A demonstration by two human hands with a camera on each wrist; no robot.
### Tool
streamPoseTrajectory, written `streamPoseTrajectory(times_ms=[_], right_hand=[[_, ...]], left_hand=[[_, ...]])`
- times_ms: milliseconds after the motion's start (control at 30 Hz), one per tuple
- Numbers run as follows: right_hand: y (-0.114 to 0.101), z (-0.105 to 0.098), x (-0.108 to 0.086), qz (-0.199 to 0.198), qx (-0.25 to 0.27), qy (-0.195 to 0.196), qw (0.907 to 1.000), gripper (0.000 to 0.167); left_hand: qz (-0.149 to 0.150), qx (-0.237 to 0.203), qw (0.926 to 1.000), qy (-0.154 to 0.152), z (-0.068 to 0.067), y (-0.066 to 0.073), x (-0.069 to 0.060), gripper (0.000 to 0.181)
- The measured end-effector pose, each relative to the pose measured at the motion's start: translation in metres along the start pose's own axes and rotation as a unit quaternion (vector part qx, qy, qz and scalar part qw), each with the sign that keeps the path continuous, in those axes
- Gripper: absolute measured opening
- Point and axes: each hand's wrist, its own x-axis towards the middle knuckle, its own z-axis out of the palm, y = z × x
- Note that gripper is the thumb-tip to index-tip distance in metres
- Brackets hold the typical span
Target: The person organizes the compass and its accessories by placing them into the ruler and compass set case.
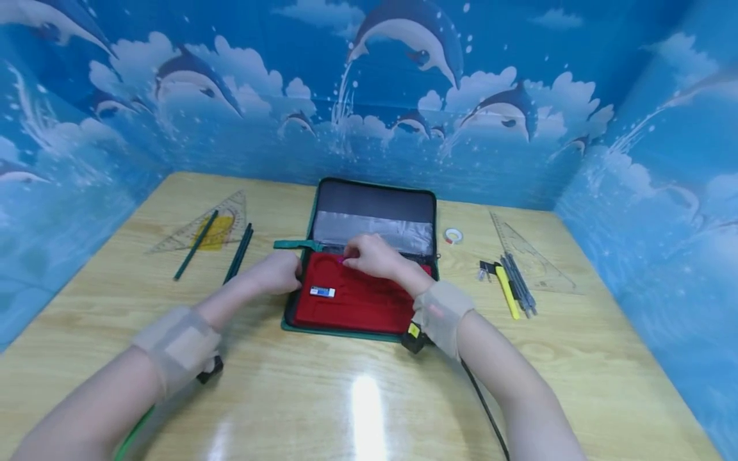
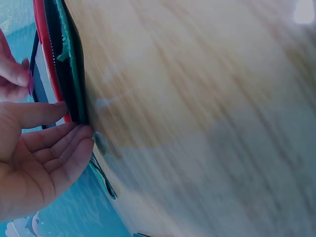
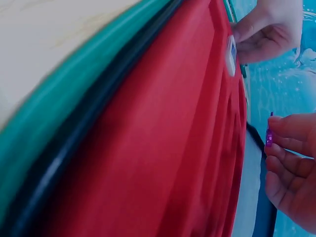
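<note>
An unzipped green-edged case lies open on the table, its dark lid folded back. Inside sits a red molded tray with an eraser in a slot at its left. My left hand holds the case's left edge; in the left wrist view its thumb lies on the rim and its fingers against the outer side. Above the tray's upper part, my right hand pinches a small purple piece between thumb and fingertips. The piece is too small to name.
To the left lie a clear set square, a yellow item and dark green pencils. On the right are a tape roll, a yellow cutter, grey pens and another set square. A dolphin-print curtain stands behind.
</note>
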Motion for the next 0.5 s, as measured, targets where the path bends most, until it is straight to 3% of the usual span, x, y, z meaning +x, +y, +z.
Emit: streamPoseTrajectory(times_ms=[267,500], right_hand=[[-0.013,0.015,0.022,0.017,-0.014,-0.014,0.9997,0.014],[-0.019,0.027,0.032,0.023,-0.054,-0.022,0.998,0.015]], left_hand=[[-0.027,-0.023,0.9993,-0.012,0.004,0.003,0.0,0.006],[-0.024,-0.003,0.9996,-0.016,0.002,0.004,-0.002,0.009]])
